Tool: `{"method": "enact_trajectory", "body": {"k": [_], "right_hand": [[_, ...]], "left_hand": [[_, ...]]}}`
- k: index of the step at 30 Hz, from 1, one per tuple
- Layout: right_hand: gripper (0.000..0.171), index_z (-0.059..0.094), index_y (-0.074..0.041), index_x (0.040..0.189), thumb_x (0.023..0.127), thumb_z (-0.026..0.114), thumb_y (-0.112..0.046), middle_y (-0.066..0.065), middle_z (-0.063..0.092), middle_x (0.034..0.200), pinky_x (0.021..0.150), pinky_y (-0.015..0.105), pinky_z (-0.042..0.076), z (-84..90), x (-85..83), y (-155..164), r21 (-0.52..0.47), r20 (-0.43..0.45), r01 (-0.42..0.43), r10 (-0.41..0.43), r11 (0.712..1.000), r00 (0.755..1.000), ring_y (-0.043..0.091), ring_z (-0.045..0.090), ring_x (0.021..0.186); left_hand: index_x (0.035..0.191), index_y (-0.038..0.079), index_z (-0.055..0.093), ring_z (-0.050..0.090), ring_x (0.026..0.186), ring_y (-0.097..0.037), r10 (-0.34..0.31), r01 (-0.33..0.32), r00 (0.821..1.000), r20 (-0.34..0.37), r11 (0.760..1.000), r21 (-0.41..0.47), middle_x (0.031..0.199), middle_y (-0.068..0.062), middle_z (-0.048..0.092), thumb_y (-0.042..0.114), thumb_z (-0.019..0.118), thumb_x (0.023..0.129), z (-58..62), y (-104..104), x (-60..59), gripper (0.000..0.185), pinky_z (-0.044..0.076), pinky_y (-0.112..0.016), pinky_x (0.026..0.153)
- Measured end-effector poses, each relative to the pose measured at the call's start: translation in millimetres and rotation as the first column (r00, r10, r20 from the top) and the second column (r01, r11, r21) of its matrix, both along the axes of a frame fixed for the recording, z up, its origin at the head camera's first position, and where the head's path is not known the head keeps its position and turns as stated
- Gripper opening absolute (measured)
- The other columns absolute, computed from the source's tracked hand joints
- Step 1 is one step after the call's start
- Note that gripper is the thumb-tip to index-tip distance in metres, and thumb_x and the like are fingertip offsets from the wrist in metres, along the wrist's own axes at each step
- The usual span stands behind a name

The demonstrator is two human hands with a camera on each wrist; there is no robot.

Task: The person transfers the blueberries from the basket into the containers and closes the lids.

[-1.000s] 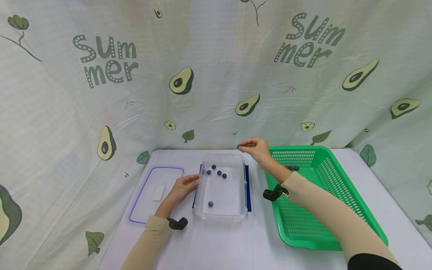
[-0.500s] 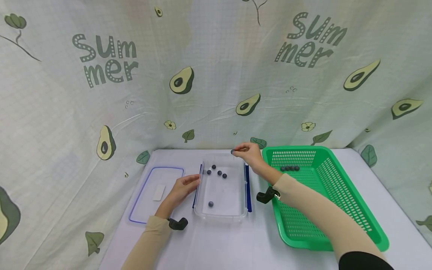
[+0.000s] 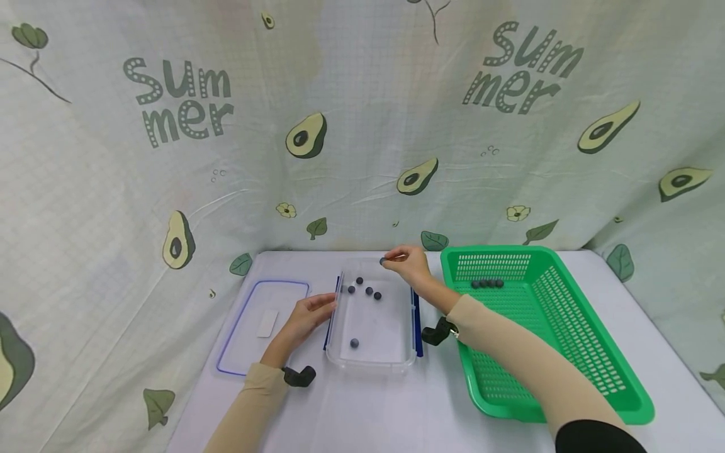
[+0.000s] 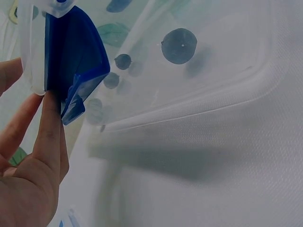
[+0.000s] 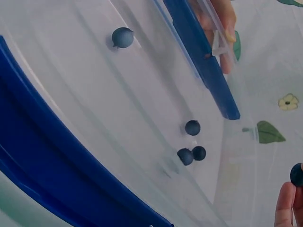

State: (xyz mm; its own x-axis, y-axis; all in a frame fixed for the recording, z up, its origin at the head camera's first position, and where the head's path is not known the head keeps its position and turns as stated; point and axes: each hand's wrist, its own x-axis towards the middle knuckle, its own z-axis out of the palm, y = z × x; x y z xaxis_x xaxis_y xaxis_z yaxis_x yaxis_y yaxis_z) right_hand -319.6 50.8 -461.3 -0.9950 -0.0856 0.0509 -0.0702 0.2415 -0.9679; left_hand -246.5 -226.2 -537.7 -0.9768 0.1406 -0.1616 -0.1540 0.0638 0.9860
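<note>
Berry (image 3: 382,260): a small dark ball pinched at the fingertips of the right hand (image 3: 406,264), held over the far end of the clear box (image 3: 342,360). In the right wrist view the same berry (image 5: 297,174) shows at the picture's right edge against a fingertip, with the box floor spread out beneath it. So the berry sits at the very tip of the grip, and the open box lies straight below and a little nearer the person. The berry is round and has no long axis to speak of. The right hand is the one on it; the left hand (image 3: 306,318) is well apart from it, at the box's left side.

The left hand's fingers lie fairly straight against the box wall by its blue clasp (image 4: 71,71), steadying rather than clamping.

Five berries already lie in the box: four clustered near the far end (image 3: 365,288) and one alone near the front (image 3: 354,343). A short row of berries (image 3: 488,284) lies at the far end of the green basket (image 3: 566,402), to the right on the tabletop (image 3: 368,415). The lid (image 3: 229,352) lies flat to the left of the box.

How high the berry hangs above the box cannot be told. The right wrist view cuts off most of the pinching fingers.
</note>
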Motion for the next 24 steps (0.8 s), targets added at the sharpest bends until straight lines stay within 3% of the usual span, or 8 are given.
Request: {"method": "enact_trajectory", "body": {"k": [11,24], "right_hand": [[0.013,0.074,-0.001,0.093,0.082,0.08,-0.004,0.009,0.071,0.094,0.077,0.032,0.058,-12.4,-1.0,-6.1,0.066,-0.036,-0.022,0.024,0.998,0.999,0.023,0.067,0.086],[0.012,0.074,-0.002,0.093,0.083,0.08,-0.005,0.009,0.071,0.095,0.078,0.032,0.059,-14.3,-2.5,-11.9,0.088,-0.029,-0.065,0.068,0.994,0.997,0.023,0.067,0.087]], "left_hand": [[0.134,-0.004,0.058,0.061,0.117,-0.019,0.001,-0.001,1.0,-0.023,1.0,-0.001,0.133,-0.018,0.06,0.021,0.072,0.094,0.4,0.3,1.1,0.049,0.051,-0.029,0.099],[0.135,-0.003,0.057,0.06,0.117,-0.019,0.024,-0.024,1.0,0.019,1.0,0.013,0.135,-0.02,0.058,0.014,0.069,0.096,2.6,3.1,-0.1,0.045,0.05,-0.029,0.101]]}}
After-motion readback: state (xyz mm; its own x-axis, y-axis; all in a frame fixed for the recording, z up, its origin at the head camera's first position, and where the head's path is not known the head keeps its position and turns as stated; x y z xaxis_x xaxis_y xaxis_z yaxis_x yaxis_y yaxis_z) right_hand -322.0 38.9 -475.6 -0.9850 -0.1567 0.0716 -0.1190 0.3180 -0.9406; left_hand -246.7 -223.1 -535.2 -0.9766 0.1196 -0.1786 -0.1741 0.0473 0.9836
